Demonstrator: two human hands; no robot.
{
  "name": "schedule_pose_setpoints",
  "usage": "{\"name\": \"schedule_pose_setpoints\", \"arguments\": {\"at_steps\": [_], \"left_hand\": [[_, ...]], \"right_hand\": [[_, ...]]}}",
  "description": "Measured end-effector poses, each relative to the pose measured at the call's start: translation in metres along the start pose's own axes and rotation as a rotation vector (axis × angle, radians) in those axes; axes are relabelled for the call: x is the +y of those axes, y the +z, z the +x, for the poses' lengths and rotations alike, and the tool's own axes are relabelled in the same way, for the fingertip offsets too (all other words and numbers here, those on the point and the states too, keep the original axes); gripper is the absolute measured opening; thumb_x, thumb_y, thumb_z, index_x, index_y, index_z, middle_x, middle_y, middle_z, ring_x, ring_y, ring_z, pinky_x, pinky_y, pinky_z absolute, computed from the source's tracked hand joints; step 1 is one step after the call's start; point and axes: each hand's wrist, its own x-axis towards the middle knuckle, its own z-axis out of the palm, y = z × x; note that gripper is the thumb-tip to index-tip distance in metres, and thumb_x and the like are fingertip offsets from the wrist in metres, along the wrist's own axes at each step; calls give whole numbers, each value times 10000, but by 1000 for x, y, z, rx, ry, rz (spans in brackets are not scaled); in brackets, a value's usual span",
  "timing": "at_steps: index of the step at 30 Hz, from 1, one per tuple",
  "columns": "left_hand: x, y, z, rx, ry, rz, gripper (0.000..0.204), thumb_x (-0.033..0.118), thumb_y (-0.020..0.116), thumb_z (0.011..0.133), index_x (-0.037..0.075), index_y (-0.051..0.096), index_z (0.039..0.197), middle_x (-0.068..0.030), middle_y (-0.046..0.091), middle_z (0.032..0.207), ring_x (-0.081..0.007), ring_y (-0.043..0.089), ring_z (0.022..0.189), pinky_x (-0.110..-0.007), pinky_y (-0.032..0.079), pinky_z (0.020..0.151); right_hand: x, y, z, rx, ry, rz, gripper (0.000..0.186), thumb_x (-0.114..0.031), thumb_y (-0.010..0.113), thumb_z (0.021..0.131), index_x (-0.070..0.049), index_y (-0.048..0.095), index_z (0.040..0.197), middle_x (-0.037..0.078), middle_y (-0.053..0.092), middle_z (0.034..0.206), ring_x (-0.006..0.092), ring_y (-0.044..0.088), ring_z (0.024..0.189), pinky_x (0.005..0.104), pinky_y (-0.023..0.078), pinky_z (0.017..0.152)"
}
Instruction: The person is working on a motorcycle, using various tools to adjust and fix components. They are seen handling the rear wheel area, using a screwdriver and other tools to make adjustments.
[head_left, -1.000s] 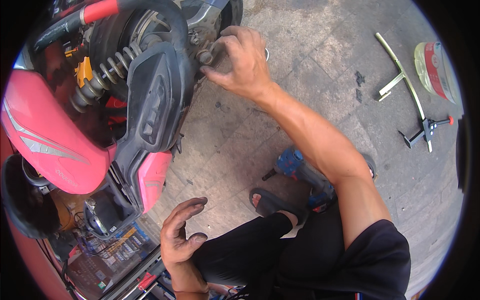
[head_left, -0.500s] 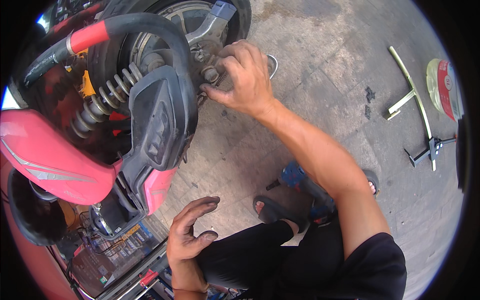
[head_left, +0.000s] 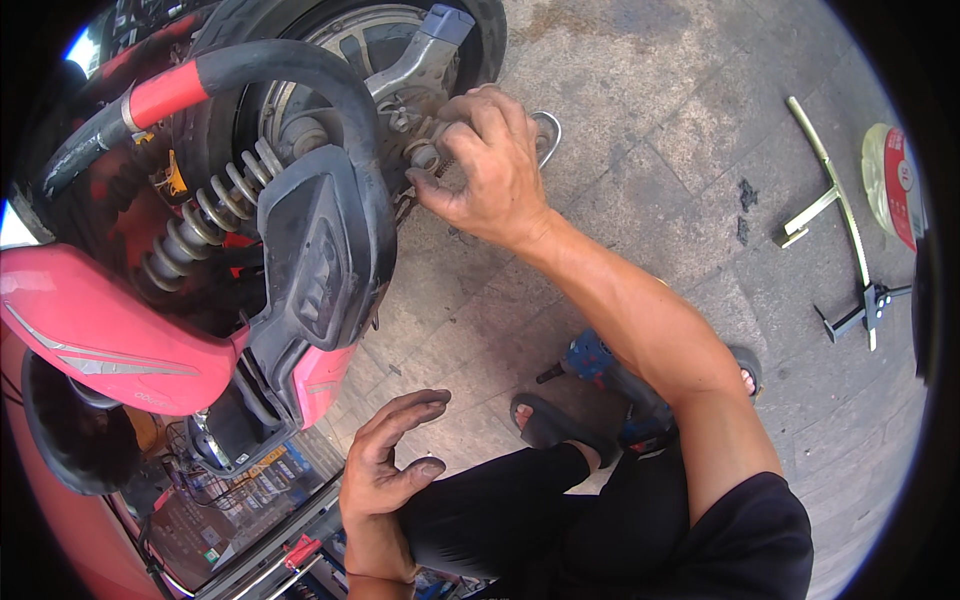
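My right hand [head_left: 490,170] reaches to the wheel hub, its fingers and thumb bent around a metal part there that they mostly hide. A round metal axle end [head_left: 424,156] shows between the thumb and the fingers. Beyond the knuckles a curved shiny metal loop [head_left: 550,138] sticks out; whether the hand touches it I cannot tell. The wheel [head_left: 360,32] stands at the top, with a grey metal swingarm [head_left: 425,62] running to the hub. My left hand [head_left: 390,455] hangs above my knee, blackened fingers apart, holding nothing.
A coil-spring shock absorber [head_left: 215,212] and pink bodywork [head_left: 120,325] fill the left side. A blue cordless drill [head_left: 588,357] lies beside my sandalled foot [head_left: 550,422]. To the right are a pale metal bar with black clamp [head_left: 836,195] and a jug of yellowish liquid [head_left: 880,178].
The view has shifted slightly, so the vehicle and floor things sit a little lower. My right hand stays at the hub, and more of the metal loop shows. My left hand barely moves.
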Motion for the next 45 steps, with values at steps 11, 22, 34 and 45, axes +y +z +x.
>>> {"name": "schedule_pose_setpoints", "arguments": {"at_steps": [11, 22, 34, 45], "left_hand": [[0, -2, 1, -10, -7, -1, 626, 403, 833, 848, -22, 656, 1272, -236, 662, 1295, -357, 655, 1215, -426, 519, 1022], [3, -1, 1, -4, -3, -5, 629, 416, 834, 847, -16, 657, 1268, -232, 664, 1291, -358, 652, 1222, -427, 511, 1028], [3, 0, 0, 3, 9, 13, 634, 427, 831, 848, -15, 660, 1269, -232, 668, 1284, -358, 657, 1216, -425, 510, 1029], [6, 2, -2, 8, -11, -25, 656, 433, 840, 840, -40, 659, 1258, -251, 656, 1283, -359, 634, 1232, -448, 480, 1053]], "right_hand": [[2, -3, -1, -27, -22, 2, 352, -290, 879, 673, -59, 712, 880, 102, 624, 1221, 361, 492, 1276, 505, 407, 1024], [3, -6, 2, -19, -21, 32, 345, -310, 877, 674, -70, 702, 851, 93, 630, 1211, 344, 496, 1262, 492, 413, 1009], [1, -8, 2, -81, -14, -31, 337, -338, 854, 733, -24, 766, 819, 108, 642, 1235, 341, 484, 1289, 507, 390, 1056], [-10, -9, 3, -111, 103, 35, 341, -276, 850, 723, -6, 748, 905, 113, 630, 1263, 353, 449, 1343, 524, 341, 1102]]}}
